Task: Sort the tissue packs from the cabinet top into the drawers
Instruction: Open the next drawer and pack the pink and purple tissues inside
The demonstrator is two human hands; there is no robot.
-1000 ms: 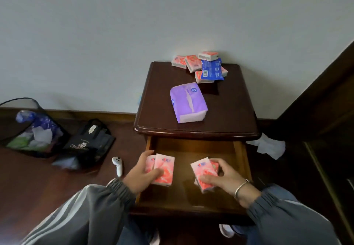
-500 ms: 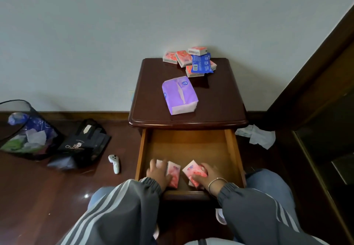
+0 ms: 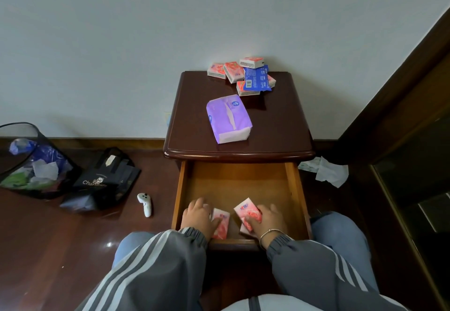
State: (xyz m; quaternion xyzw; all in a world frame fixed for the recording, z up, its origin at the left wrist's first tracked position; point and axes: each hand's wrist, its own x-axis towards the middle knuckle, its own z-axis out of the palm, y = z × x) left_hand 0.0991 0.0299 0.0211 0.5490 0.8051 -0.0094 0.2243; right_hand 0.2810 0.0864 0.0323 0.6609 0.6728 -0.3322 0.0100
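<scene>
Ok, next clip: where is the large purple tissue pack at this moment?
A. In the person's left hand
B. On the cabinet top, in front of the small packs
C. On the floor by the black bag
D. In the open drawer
B: the purple tissue pack lies on the cabinet top, nearer the camera than the small pink packs by the wall.

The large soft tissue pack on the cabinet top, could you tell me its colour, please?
Purple, with a white end; the large tissue pack shows best in the head view.
</scene>
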